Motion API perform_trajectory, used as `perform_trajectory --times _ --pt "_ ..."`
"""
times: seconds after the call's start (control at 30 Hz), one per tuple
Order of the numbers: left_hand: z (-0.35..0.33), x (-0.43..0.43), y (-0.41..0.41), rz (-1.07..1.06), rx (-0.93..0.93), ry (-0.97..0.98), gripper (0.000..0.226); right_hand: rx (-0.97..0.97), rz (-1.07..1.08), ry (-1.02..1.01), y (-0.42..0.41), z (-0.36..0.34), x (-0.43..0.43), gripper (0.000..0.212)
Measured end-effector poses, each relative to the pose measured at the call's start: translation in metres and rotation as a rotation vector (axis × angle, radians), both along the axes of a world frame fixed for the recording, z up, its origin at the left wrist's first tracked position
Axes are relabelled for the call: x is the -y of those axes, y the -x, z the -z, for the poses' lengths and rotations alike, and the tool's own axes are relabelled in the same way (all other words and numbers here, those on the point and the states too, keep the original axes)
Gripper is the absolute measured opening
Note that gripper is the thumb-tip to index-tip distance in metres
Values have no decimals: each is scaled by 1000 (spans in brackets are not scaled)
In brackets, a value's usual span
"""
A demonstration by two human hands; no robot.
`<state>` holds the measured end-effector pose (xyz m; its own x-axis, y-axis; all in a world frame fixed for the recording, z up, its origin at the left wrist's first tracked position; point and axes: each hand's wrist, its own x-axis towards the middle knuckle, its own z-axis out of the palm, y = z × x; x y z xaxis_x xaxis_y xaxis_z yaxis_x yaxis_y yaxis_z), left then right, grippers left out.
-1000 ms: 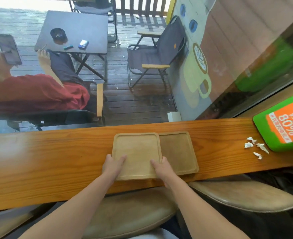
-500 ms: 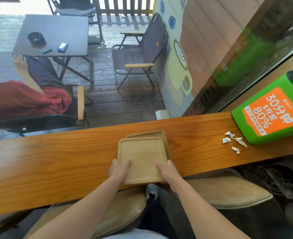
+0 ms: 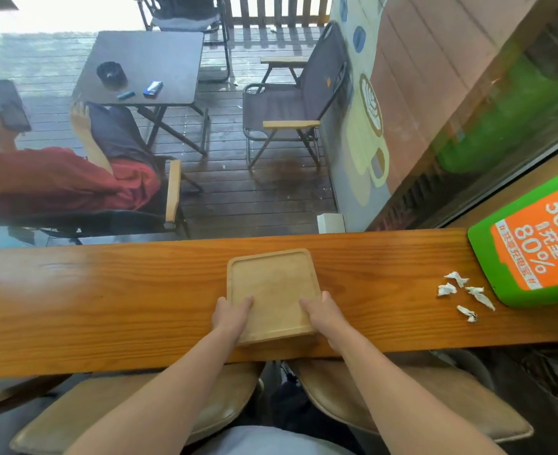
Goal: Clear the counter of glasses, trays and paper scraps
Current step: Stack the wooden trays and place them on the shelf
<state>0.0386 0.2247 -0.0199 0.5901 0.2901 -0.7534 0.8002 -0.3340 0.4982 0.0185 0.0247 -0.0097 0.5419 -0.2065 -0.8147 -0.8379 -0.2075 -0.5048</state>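
One long wooden counter [image 3: 107, 307] carries one green sign [image 3: 487, 257] at its far right and one square wooden tray [image 3: 271, 280] flat at its middle, near your edge. Your two hands clasp the tray's near corners, left hand [image 3: 230, 315] and right hand [image 3: 323, 315], thumbs on top. Four paper scraps [image 3: 446, 289] lie just beside the sign, well apart from the tray.

At right, the green sign [image 3: 533, 247] is cut off by the frame edge; we cannot read its small print. The tray [image 3: 272, 287] hides the fingertips of the left hand [image 3: 230, 315] and right hand [image 3: 324, 315]. The counter [image 3: 107, 297] runs past both side edges.
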Motion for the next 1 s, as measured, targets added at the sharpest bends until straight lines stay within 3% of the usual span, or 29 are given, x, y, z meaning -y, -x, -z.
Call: perform_trajectory --times 0.27,0.53,0.77,1.0 --pt "14 8 -6 100 -65 -64 66 -32 -88 57 1 20 8 72" --pt "6 23 6 256 43 -272 61 57 -164 251 4 16 8 52" --pt "-2 23 6 336 68 -393 42 -45 -232 230 2 12 8 61" --pt "1 15 2 326 54 -347 44 -61 -265 170 1 9 12 68"
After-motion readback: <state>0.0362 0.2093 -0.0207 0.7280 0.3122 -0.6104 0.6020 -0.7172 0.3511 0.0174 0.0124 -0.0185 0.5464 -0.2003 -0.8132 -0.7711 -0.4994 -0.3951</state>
